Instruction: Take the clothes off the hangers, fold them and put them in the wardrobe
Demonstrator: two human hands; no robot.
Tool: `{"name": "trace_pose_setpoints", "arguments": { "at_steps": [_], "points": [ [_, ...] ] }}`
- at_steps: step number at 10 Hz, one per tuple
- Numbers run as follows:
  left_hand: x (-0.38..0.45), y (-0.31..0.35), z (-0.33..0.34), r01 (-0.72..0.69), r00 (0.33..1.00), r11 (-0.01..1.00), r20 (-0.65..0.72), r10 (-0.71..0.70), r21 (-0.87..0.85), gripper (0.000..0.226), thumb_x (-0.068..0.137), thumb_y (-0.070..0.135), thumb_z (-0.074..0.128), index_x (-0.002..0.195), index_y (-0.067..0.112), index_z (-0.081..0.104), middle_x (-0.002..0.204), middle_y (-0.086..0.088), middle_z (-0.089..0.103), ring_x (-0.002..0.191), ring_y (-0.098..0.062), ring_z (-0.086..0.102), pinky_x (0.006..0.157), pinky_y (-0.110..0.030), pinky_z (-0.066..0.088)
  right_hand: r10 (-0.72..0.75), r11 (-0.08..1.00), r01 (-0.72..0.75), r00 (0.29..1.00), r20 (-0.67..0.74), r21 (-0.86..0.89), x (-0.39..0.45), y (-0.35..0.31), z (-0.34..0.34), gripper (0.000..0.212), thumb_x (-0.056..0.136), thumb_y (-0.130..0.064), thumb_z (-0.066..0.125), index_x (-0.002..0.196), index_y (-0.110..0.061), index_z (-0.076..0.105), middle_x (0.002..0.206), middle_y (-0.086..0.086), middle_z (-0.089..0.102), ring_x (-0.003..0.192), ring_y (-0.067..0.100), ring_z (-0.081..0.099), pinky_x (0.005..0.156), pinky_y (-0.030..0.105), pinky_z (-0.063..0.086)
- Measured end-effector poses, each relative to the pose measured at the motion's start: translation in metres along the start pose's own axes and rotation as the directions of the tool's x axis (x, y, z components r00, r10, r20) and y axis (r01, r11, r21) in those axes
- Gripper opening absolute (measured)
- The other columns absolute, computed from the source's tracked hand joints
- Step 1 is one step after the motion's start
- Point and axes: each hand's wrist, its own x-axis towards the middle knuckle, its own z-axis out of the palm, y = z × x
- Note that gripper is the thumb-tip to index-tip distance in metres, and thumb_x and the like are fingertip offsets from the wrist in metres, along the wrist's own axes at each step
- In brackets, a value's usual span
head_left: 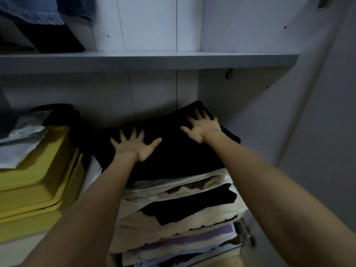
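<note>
A folded black garment (169,149) lies on top of a tall stack of folded clothes (179,214) inside the wardrobe. My left hand (134,144) lies flat on the garment's left part with fingers spread. Farther back, my right hand (203,126) presses flat on its right part, fingers spread too. Neither hand grips the cloth. The stack below shows white, cream, black and purple layers. No hanger is in view.
Stacked yellow boxes (36,182) stand at the left with white paper or cloth (21,139) on top. A grey shelf (146,59) runs above the stack. Blue and dark clothes (44,20) lie on it at the upper left. The wardrobe's side wall (269,105) is close on the right.
</note>
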Motion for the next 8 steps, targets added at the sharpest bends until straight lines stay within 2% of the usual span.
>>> {"name": "trace_pose_setpoints", "arguments": {
  "at_steps": [2, 3, 4, 5, 6, 7, 8],
  "points": [
    [0.002, 0.012, 0.012, -0.015, 1.000, 1.000, 0.001, 0.015, 0.028, 0.087, 0.085, 0.080, 0.009, 0.155, 0.029, 0.001, 0.162, 0.002, -0.011, 0.146, -0.036, -0.016, 0.115, -0.060, -0.007, 0.038, 0.998, -0.038, 0.999, -0.011, -0.055, -0.002, 0.004, 0.028, 0.067, 0.096, -0.063, 0.021, 0.154, -0.031, 0.014, 0.163, 0.010, 0.000, 0.149, 0.032, 0.001, 0.115, 0.054, 0.017],
    [-0.002, 0.010, 0.009, -0.028, 1.000, 0.999, 0.010, 0.028, 0.040, 0.086, 0.086, 0.079, 0.011, 0.155, 0.028, 0.003, 0.163, 0.000, -0.010, 0.147, -0.036, -0.014, 0.115, -0.059, -0.006, 0.024, 0.996, -0.025, 1.000, -0.015, -0.081, -0.005, 0.002, 0.025, 0.067, 0.097, -0.062, 0.020, 0.154, -0.029, 0.015, 0.162, 0.010, 0.003, 0.148, 0.033, 0.003, 0.115, 0.054, 0.016],
    [-0.006, 0.010, 0.004, -0.049, 0.997, 0.998, -0.063, 0.052, 0.047, 0.081, 0.091, 0.073, 0.015, 0.155, 0.025, 0.011, 0.163, -0.004, 0.001, 0.149, -0.034, -0.003, 0.117, -0.057, 0.001, -0.009, 0.994, 0.003, 0.998, -0.054, -0.110, -0.008, -0.001, 0.016, 0.064, 0.098, -0.058, 0.022, 0.152, -0.025, 0.024, 0.161, 0.011, 0.013, 0.147, 0.033, 0.008, 0.116, 0.054, 0.015],
    [-0.023, 0.010, 0.001, -0.086, 0.990, 0.995, -0.110, 0.092, 0.058, 0.072, 0.096, 0.064, 0.019, 0.154, 0.020, 0.021, 0.162, -0.008, 0.014, 0.148, -0.032, 0.009, 0.117, -0.055, 0.007, -0.040, 0.996, 0.033, 0.996, -0.080, -0.085, -0.020, -0.005, 0.009, 0.058, 0.101, -0.051, 0.024, 0.149, -0.021, 0.031, 0.159, 0.009, 0.019, 0.147, 0.031, 0.008, 0.118, 0.051, 0.008],
    [-0.045, 0.008, -0.017, -0.114, 0.994, 0.992, 0.011, 0.113, 0.055, 0.070, 0.098, 0.062, 0.021, 0.154, 0.021, 0.018, 0.162, -0.006, 0.010, 0.148, -0.031, 0.007, 0.115, -0.060, 0.005, -0.130, 0.988, 0.130, 0.991, 0.011, -0.087, -0.042, -0.010, -0.001, 0.058, 0.102, -0.049, 0.024, 0.153, -0.019, 0.024, 0.162, 0.007, 0.012, 0.149, 0.027, -0.001, 0.119, 0.046, -0.003],
    [-0.068, 0.006, -0.042, -0.125, 0.981, 0.991, 0.156, 0.116, 0.047, 0.070, 0.098, 0.058, 0.031, 0.154, 0.019, 0.017, 0.161, -0.008, 0.015, 0.146, -0.032, 0.017, 0.114, -0.054, 0.019, -0.206, 0.975, 0.218, 0.954, 0.219, -0.033, -0.065, -0.009, -0.019, 0.058, 0.103, -0.046, 0.024, 0.153, -0.017, 0.020, 0.163, 0.006, 0.007, 0.149, 0.024, -0.005, 0.119, 0.044, -0.005],
    [-0.094, 0.010, -0.080, -0.188, 0.929, 0.981, 0.331, 0.164, 0.043, 0.058, 0.099, 0.049, 0.039, 0.145, 0.014, 0.037, 0.144, -0.010, 0.046, 0.125, -0.027, 0.048, 0.097, -0.036, 0.043, -0.221, 0.971, 0.237, 0.848, 0.481, 0.028, -0.089, -0.020, -0.049, 0.056, 0.103, -0.040, 0.035, 0.152, -0.015, 0.025, 0.160, 0.008, 0.019, 0.147, 0.028, 0.016, 0.119, 0.043, 0.016]
  ]
}}
